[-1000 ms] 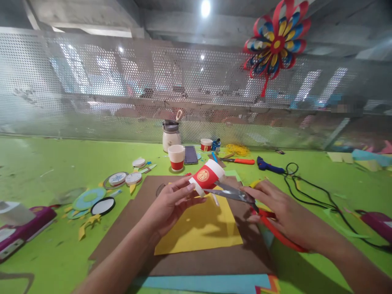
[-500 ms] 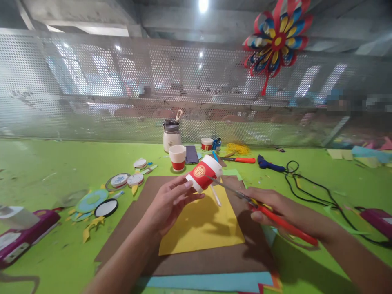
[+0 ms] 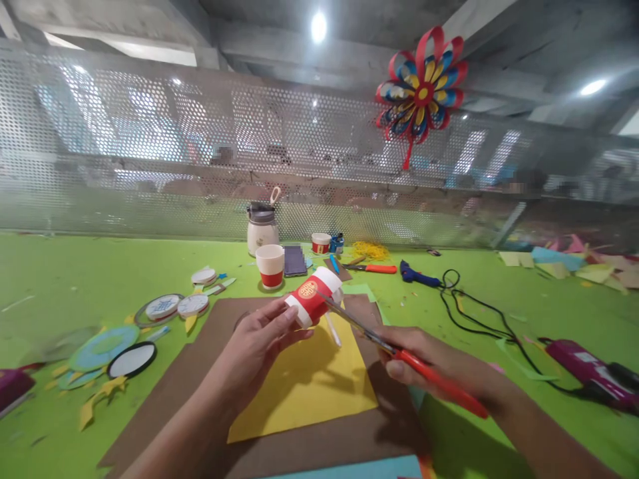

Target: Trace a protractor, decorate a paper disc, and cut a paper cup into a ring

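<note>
My left hand (image 3: 259, 342) grips a red and white paper cup (image 3: 313, 297) with a gold round emblem, tilted on its side above the yellow paper sheet (image 3: 304, 382). My right hand (image 3: 429, 362) holds red-handled scissors (image 3: 399, 352), whose blades reach up to the cup's rim. A thin white strip hangs down from the cup. The yellow sheet lies on a brown board (image 3: 190, 379).
On the green table (image 3: 74, 266) stand another red and white cup (image 3: 270, 266), a white jar (image 3: 262, 227), a phone (image 3: 294, 259), a glue gun (image 3: 419, 276) with black cable, and round paper cutouts (image 3: 132, 339) at left. A magenta tool (image 3: 589, 372) lies right. A paper pinwheel (image 3: 423, 90) hangs on the mesh wall.
The scissors turned and their blades moved up to the cup's rim. My view tilted up and right, so everything sits lower and more to the left.
</note>
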### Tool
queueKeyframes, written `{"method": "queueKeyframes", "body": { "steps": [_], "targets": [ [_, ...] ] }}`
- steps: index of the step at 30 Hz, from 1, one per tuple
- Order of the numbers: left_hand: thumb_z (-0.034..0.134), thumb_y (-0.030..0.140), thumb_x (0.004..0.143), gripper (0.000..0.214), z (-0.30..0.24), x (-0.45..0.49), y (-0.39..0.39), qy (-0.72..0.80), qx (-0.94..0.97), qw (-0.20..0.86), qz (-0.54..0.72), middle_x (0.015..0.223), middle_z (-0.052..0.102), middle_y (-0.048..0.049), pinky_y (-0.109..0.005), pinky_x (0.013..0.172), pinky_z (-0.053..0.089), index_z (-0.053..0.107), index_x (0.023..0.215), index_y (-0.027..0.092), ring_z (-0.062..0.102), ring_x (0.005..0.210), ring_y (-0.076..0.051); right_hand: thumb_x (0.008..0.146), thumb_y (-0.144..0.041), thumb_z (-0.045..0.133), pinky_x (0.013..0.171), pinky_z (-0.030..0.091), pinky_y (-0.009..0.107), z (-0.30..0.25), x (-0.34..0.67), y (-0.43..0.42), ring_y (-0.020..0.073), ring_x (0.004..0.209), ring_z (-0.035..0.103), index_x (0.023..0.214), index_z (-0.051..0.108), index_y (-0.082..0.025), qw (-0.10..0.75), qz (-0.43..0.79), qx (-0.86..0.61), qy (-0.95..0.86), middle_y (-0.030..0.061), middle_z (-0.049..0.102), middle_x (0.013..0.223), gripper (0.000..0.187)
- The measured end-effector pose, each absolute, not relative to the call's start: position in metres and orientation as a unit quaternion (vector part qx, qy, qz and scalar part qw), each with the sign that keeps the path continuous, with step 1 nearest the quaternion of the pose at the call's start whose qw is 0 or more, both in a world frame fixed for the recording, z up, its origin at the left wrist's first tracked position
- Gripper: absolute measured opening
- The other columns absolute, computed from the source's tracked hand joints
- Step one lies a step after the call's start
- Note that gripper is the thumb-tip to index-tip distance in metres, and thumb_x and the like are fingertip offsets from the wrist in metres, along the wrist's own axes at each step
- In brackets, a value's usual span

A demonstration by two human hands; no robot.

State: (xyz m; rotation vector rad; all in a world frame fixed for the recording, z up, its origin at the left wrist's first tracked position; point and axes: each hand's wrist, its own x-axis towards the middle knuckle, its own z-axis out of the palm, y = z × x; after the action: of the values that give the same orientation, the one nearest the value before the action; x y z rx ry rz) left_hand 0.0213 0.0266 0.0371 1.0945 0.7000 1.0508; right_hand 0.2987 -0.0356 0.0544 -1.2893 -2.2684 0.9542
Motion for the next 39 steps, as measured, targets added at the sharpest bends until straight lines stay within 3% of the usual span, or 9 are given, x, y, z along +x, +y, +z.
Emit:
{"method": "queueKeyframes", "body": {
  "steps": [5,8,13,22,30,36,39],
  "targets": [
    [0.078,0.034,0.083,0.044,0.038,0.027,0.021,0.336,0.442,0.677,0.483,0.114,0.077,-0.0118,-0.033,0.089,0.058,0.07,0.123,0.016,0.07,0.101,-0.024,0.092,-0.057,0.061,0.09,0.052,0.051,0.05,0.29,-0.048,0.0308,0.101,0.061,0.132,0.059,-0.02,0.135,0.103,-0.572,-0.803,0.0132,0.058,0.113,0.055],
    [0.078,0.028,0.083,0.052,0.042,0.028,0.019,0.334,0.406,0.703,0.48,0.123,0.074,-0.0109,-0.034,0.092,0.058,0.064,0.132,0.019,0.071,0.103,-0.023,0.092,-0.047,0.066,0.086,0.055,0.054,0.044,0.287,-0.049,0.0321,0.1,0.061,0.146,0.047,-0.017,0.131,0.027,-0.543,-0.829,0.015,0.057,0.112,0.065],
    [0.078,0.019,0.081,0.041,0.042,0.028,0.022,0.325,0.373,0.736,0.462,0.123,0.074,-0.0123,-0.035,0.093,0.059,0.071,0.121,0.016,0.072,0.106,-0.025,0.084,-0.039,0.077,0.078,0.058,0.054,0.036,0.289,-0.047,0.0328,0.094,0.058,0.145,0.047,-0.008,0.13,-0.092,-0.514,-0.843,0.0145,0.055,0.102,0.074],
    [0.079,0.027,0.084,0.053,0.037,0.031,0.02,0.339,0.392,0.707,0.481,0.127,0.072,-0.0105,-0.034,0.092,0.059,0.063,0.134,0.019,0.072,0.101,-0.021,0.089,-0.047,0.069,0.07,0.059,0.05,0.034,0.289,-0.053,0.0307,0.087,0.06,0.142,0.048,-0.008,0.135,-0.108,-0.506,-0.845,0.014,0.056,0.1,0.069],
    [0.079,0.037,0.082,0.072,0.032,0.037,0.015,0.368,0.456,0.614,0.528,0.126,0.073,-0.0084,-0.038,0.098,0.056,0.051,0.146,0.022,0.067,0.115,-0.028,0.092,-0.043,0.065,0.062,0.057,0.039,0.033,0.281,-0.058,0.0265,0.075,0.064,0.133,0.054,-0.013,0.154,-0.115,-0.514,-0.836,0.0125,0.062,0.097,0.052],
    [0.08,0.038,0.081,0.07,0.03,0.037,0.015,0.421,0.503,0.526,0.542,0.12,0.075,-0.006,-0.032,0.092,0.058,0.054,0.144,0.023,0.07,0.109,-0.025,0.092,-0.043,0.064,0.062,0.058,0.039,0.031,0.279,-0.062,0.0276,0.077,0.066,0.132,0.054,-0.014,0.17,-0.116,-0.52,-0.829,0.0123,0.064,0.094,0.05],
    [0.077,0.038,0.084,0.063,0.032,0.037,0.016,0.379,0.473,0.591,0.532,0.128,0.072,-0.0058,-0.033,0.094,0.058,0.056,0.142,0.024,0.067,0.116,-0.026,0.093,-0.043,0.063,0.065,0.059,0.041,0.03,0.28,-0.063,0.0292,0.081,0.066,0.132,0.055,-0.014,0.169,-0.096,-0.525,-0.829,0.0138,0.064,0.097,0.049]
  ]
}}
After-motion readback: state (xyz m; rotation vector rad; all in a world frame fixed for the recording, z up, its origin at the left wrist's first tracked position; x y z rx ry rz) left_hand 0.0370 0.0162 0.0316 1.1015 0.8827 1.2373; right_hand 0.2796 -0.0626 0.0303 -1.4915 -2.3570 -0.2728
